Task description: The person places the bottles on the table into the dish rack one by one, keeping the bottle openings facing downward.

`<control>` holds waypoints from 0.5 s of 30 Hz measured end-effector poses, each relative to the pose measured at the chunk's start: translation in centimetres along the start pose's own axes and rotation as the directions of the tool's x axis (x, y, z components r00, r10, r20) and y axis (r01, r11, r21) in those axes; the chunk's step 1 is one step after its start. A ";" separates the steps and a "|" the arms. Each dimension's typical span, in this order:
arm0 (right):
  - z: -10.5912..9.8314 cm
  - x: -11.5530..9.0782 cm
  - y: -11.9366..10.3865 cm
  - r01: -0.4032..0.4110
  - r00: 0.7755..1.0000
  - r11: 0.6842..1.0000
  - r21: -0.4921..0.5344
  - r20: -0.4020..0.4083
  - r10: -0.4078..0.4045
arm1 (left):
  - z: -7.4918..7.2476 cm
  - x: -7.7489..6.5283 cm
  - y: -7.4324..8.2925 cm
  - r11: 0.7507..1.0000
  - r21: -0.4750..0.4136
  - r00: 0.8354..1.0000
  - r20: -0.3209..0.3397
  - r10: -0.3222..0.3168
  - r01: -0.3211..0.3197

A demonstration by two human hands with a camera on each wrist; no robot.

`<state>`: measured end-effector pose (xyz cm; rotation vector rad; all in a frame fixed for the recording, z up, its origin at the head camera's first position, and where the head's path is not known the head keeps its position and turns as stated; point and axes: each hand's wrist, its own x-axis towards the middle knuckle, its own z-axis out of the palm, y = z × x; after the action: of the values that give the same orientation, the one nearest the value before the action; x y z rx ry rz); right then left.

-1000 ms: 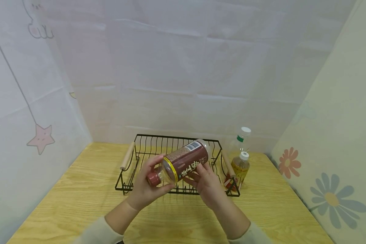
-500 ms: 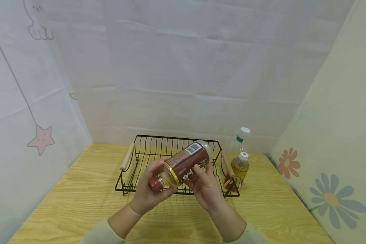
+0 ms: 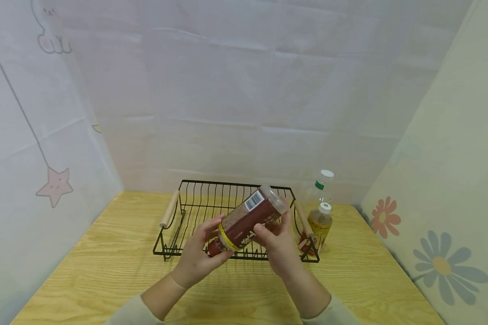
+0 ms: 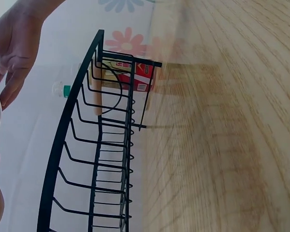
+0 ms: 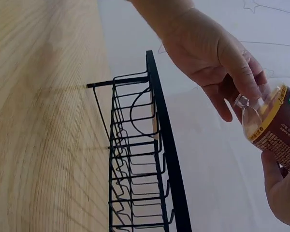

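Note:
A clear plastic bottle with a maroon label and a yellow band [image 3: 250,216] is held tilted above the front of the black wire dish rack [image 3: 215,183]. Its base points up and to the right, its dark red cap down and to the left. My left hand [image 3: 196,253] grips the neck end, fingers behind and thumb below. My right hand [image 3: 282,246] holds the body near the base, thumb across the label and fingers behind. In the right wrist view, the left hand [image 5: 215,58] curls at the clear neck, and the bottle's label [image 5: 280,133] faces that camera.
Wooden handles [image 3: 170,207] sit at both ends of the rack. Right of it stand a bottle of yellowish drink [image 3: 323,219], a clear bottle with a white cap [image 3: 326,174] and a red box [image 3: 307,243]. All rest on a wooden table [image 3: 236,293], with patterned cloth behind and beside.
The bottle has tilted more steeply and turned, showing more of its base and less of its cap. My right hand has shifted toward the base, its fingers now reaching up behind it.

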<state>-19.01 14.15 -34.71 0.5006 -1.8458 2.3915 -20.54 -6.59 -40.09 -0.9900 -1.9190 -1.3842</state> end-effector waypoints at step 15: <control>-0.2 0.7 0.1 0.116 0.992 0.945 -0.306 -0.011 -0.125 | -1.0 0.3 0.0 0.945 0.134 0.936 0.151 -0.317 0.298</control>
<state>-19.77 14.21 -34.60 0.5255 -2.0551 1.9760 -20.67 -7.48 -39.57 -0.8012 -2.3331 -1.3789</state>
